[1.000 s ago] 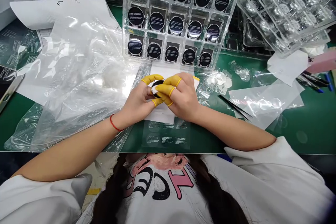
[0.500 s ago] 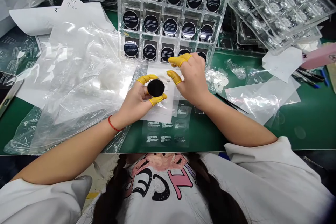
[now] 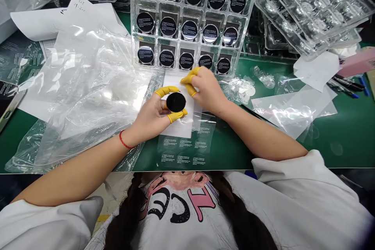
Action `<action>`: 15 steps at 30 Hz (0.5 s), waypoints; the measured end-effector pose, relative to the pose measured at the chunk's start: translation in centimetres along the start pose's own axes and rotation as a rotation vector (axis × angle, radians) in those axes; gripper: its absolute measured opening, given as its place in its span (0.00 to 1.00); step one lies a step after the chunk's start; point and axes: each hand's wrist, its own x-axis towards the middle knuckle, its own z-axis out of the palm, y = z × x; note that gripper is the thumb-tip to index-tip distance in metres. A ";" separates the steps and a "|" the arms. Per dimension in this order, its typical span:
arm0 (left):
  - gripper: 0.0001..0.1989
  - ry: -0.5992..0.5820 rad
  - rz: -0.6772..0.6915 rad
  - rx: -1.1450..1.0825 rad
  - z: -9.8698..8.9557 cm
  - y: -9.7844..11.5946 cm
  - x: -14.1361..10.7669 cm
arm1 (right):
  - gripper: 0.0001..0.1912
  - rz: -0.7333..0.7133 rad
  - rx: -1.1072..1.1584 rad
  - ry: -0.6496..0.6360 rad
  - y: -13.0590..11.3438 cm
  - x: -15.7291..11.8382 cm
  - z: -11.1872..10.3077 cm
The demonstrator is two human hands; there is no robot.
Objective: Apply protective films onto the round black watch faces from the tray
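Observation:
My left hand [image 3: 152,115], with a red string on the wrist and yellow finger cots, holds a round black disc [image 3: 176,102] between fingertip and thumb. My right hand [image 3: 206,90], also wearing yellow cots, hovers just up and to the right of the disc. Its thumb and index tips nearly meet, with nothing visible between them, though a thin film could go unseen. Beneath both hands lies a white sheet [image 3: 180,125].
An upright clear tray [image 3: 187,19] holds round black discs just beyond my hands. Stacked clear trays [image 3: 307,8] rise at the upper right. A crumpled plastic bag [image 3: 88,86] lies left, with tweezers [image 3: 259,115] and pens [image 3: 347,83] on the green mat [image 3: 351,144] to the right.
My right hand has come down and leftward from the tray's lower row, back toward the disc, its fingertips closing together. My left hand and the disc have shifted only slightly.

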 end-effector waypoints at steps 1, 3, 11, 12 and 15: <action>0.32 0.007 0.002 -0.001 0.0 0.0 0.0 | 0.13 -0.001 0.044 0.071 -0.3 -0.3 -0.8; 0.32 0.012 0.018 0.002 0.0 0.0 0.1 | 0.14 -0.034 0.104 0.184 -1.1 -1.0 -2.2; 0.32 0.017 0.091 0.046 -0.1 -0.7 0.4 | 0.06 -0.430 -0.075 0.411 -2.9 -2.1 -1.4; 0.32 0.028 0.107 0.041 -0.2 -0.7 0.4 | 0.07 -0.441 -0.087 0.423 -2.9 -2.1 -1.3; 0.31 0.061 0.142 0.026 -0.3 -0.7 0.4 | 0.06 -0.470 -0.080 0.424 -3.0 -2.2 -1.4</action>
